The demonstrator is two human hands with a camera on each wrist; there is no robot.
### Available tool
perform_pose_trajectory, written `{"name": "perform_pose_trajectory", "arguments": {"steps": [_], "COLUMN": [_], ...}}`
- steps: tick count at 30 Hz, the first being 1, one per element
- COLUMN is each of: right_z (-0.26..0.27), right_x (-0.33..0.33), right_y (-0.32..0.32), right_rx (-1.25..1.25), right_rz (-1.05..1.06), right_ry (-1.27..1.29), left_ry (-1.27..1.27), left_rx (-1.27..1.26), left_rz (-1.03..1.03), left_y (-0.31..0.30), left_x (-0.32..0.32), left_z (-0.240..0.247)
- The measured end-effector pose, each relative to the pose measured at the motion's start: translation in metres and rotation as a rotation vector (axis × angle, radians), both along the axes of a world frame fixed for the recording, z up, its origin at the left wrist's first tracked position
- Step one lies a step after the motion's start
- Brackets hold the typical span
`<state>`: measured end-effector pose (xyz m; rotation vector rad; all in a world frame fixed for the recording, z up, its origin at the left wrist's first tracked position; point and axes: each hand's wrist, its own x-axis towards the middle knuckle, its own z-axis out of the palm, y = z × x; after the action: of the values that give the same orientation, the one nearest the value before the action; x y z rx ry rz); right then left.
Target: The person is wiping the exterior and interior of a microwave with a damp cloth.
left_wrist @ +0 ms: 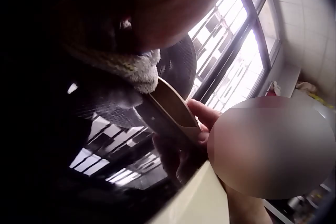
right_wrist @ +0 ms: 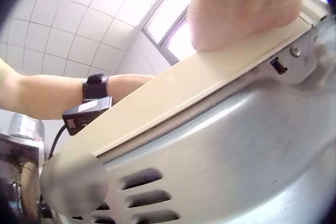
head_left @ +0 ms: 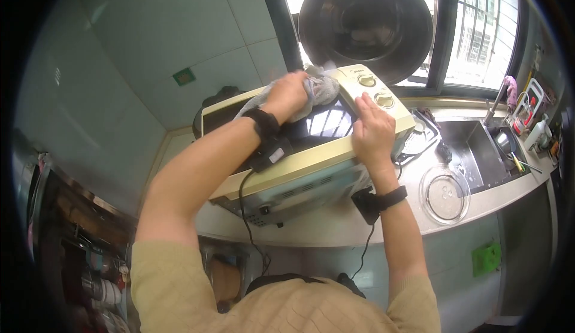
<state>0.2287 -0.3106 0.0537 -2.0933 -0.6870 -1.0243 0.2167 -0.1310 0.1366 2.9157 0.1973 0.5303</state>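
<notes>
Left hand [head_left: 288,95] gripping gray cloth [head_left: 323,87] on dark door glass [head_left: 328,120], right hand [head_left: 376,129] fingers extended, resting beside knobs [head_left: 384,100], cream microwave [head_left: 299,164] on counter [head_left: 484,202], left of sink [head_left: 464,141]

Bright barred windows [head_left: 479,33] adjoin a tiled wall [head_left: 173,21] above a pale counter [head_left: 329,228].

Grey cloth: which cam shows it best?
Head: the grey cloth is well lit, bunched under the left hand on the microwave door. Left wrist: only a fluffy part close up, the rest lost in shadow. Right wrist: none of it visible.
</notes>
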Motion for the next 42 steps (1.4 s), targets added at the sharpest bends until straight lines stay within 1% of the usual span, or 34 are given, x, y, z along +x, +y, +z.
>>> {"name": "perform_pose_trajectory", "arguments": {"steps": [1,2,4,6,8,9,12,13,14,16,18,20,22,23,24,25,26,27,28,29,30,31,32,34,35,36,37,39,40,42], "right_z": [0.000,0.000,0.001,0.003,0.002,0.002,0.002,0.002,0.002,0.001,0.000,0.000,0.002,0.002,0.003,0.005,0.008,0.013,0.020,0.025,0.030,0.031,0.033,0.042,0.043,0.040,0.041,0.043,0.039,0.034], "right_x": [-0.001,-0.002,-0.003,-0.002,0.001,0.001,0.002,0.003,0.003,0.005,0.005,0.006,0.006,0.008,0.007,0.001,-0.009,-0.021,-0.039,-0.059,-0.080,-0.101,-0.120,-0.163,-0.176,-0.186,-0.192,-0.200,-0.201,-0.201], "right_y": [0.001,0.003,0.005,0.005,0.005,0.005,0.001,0.000,0.000,-0.001,-0.002,-0.003,-0.006,-0.007,-0.006,-0.005,-0.002,0.004,0.012,0.026,0.042,0.057,0.073,0.100,0.111,0.121,0.126,0.130,0.131,0.133], "right_rx": [0.017,0.033,0.048,0.054,0.048,0.060,0.045,0.030,0.027,0.031,0.031,0.006,-0.035,-0.042,-0.053,-0.110,-0.163,-0.141,-0.103,-0.120,-0.141,-0.182,-0.224,-0.335,-0.377,-0.367,-0.380,-0.385,-0.400,-0.387], "right_rz": [0.001,0.005,0.009,0.017,0.019,0.025,0.034,0.023,0.040,0.035,0.049,0.028,0.030,0.043,0.058,-0.017,-0.095,-0.024,0.097,0.192,0.283,0.343,0.403,0.505,0.531,0.542,0.482,0.396,0.350,0.317], "right_ry": [0.006,0.015,0.029,0.042,0.017,0.018,-0.016,-0.038,-0.039,-0.015,-0.026,-0.032,-0.006,0.005,0.014,-0.044,-0.108,-0.161,-0.179,-0.169,-0.158,-0.182,-0.211,-0.256,-0.274,-0.225,-0.198,-0.159,-0.196,-0.215], "left_ry": [0.106,0.110,0.142,0.128,0.079,0.076,0.116,0.042,0.039,0.179,0.201,0.163,-0.021,-0.022,-0.284,-0.563,-0.580,-0.656,-0.729,-0.747,-0.881,-0.872,-0.684,-0.842,-0.819,-0.798,-0.813,-0.613,-0.619,-0.398], "left_rx": [0.014,0.016,0.007,-0.012,-0.039,-0.039,-0.073,-0.023,-0.026,0.087,0.116,-0.005,-0.326,-0.336,-0.710,-1.076,-1.086,-1.226,-1.365,-1.490,-1.669,-1.885,-1.794,-1.828,-1.843,-1.858,-1.885,-1.817,-1.847,-1.673], "left_rz": [0.064,0.070,-0.016,0.014,-0.184,-0.174,-0.290,-0.324,-0.307,-0.169,-0.063,0.068,0.054,0.077,0.094,0.110,0.131,0.144,0.150,0.264,0.119,0.167,0.381,0.183,0.095,0.011,0.019,0.501,0.506,0.464], "left_y": [-0.018,-0.027,-0.044,-0.054,-0.056,-0.055,-0.055,-0.050,-0.044,-0.029,-0.006,0.021,0.074,0.088,0.101,0.111,0.123,0.134,0.139,0.099,0.098,0.115,0.115,0.091,0.092,0.091,0.082,0.064,0.063,0.062], "left_x": [-0.003,0.002,0.002,-0.015,-0.030,-0.038,-0.063,-0.075,-0.089,-0.119,-0.149,-0.175,-0.194,-0.206,-0.220,-0.233,-0.245,-0.251,-0.256,-0.260,-0.252,-0.230,-0.211,-0.198,-0.199,-0.202,-0.211,-0.229,-0.231,-0.230], "left_z": [0.008,0.006,0.005,0.003,0.002,0.002,0.004,0.002,0.007,0.022,0.035,0.042,0.038,0.038,0.035,0.030,0.014,-0.007,-0.023,-0.022,-0.051,-0.095,-0.137,-0.192,-0.234,-0.267,-0.272,-0.263,-0.262,-0.256]}}
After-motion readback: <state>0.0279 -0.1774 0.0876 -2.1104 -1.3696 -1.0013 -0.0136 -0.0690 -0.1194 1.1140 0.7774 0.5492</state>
